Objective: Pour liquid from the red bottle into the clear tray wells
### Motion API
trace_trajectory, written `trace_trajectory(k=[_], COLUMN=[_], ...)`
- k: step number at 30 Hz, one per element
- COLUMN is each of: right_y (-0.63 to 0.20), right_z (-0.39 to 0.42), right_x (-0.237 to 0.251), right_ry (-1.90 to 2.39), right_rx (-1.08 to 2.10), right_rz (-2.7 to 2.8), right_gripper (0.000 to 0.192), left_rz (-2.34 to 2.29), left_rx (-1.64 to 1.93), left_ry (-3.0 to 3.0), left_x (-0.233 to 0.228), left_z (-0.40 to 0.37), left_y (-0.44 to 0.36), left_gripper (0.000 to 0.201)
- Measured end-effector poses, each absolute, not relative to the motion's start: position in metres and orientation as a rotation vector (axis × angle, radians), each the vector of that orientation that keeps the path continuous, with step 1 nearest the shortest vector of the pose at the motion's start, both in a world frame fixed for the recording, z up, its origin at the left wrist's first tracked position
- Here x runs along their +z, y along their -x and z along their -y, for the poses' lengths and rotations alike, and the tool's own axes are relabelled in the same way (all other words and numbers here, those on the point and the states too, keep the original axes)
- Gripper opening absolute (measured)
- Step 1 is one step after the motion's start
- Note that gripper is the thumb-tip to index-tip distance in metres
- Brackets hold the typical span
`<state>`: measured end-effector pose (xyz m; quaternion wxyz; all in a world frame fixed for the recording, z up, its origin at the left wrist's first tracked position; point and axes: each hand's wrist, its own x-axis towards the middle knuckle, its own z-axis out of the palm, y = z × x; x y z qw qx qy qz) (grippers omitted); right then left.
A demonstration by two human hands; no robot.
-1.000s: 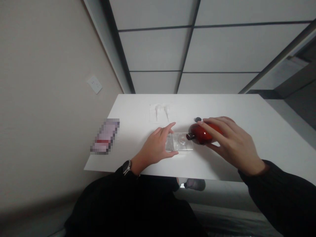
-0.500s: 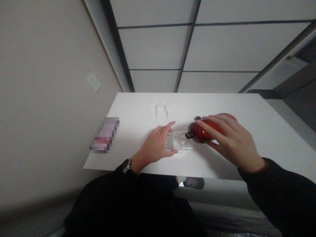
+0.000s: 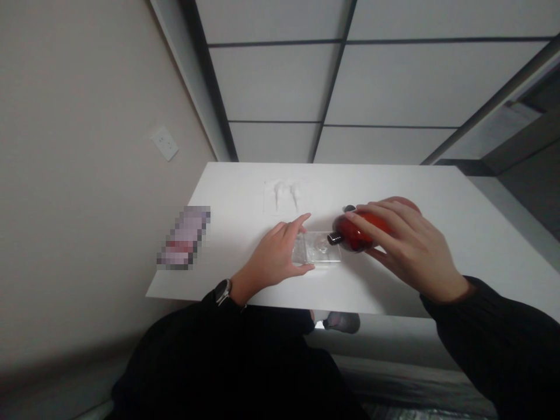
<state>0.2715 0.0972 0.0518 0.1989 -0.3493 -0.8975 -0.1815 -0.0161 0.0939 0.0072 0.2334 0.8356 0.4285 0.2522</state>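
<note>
Right hand (image 3: 409,248) right of frame centre, fingers wrapped over a glossy red bottle (image 3: 356,232) tipped on its side, dark neck pointing left over a small clear container (image 3: 318,249) at mid-frame on the white table (image 3: 459,233). Left hand (image 3: 275,256) half-curled around that container's left edge, thumb and forefinger bracing it. Small dark cap (image 3: 349,208) just behind the bottle. Clear packet, seemingly with two droppers (image 3: 286,195), above centre; blurred-out object (image 3: 184,236) at left.

Risk: liquid overshooting the narrow container and pooling on the table if tilted too steeply; light container sliding if the brace loosens.

Against the earlier frame: bottle slightly higher, grips unchanged.
</note>
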Motion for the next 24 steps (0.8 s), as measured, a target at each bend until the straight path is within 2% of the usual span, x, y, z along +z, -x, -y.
trace_trajectory(k=[6, 13, 24], right_y=[-0.2704, -0.2707, -0.2715], right_z=[-0.0994, -0.0997, -0.1018], right_x=[0.0555, 0.0561, 0.0618], right_ry=[0.917, 0.946, 0.883], right_rx=[-0.622, -0.609, -0.699], right_rz=[2.508, 2.495, 2.502], right_gripper=[0.067, 0.068, 0.057], left_rz=[-1.167, -1.172, -1.173], left_rx=[0.692, 0.7, 0.689], left_ry=[-2.311, -2.306, -2.312], left_x=[0.0053, 0.0046, 0.0036], left_z=[-0.094, -0.0933, -0.0937], left_y=[0.0171, 0.0185, 0.0192], left_gripper=[0.105, 0.104, 0.103])
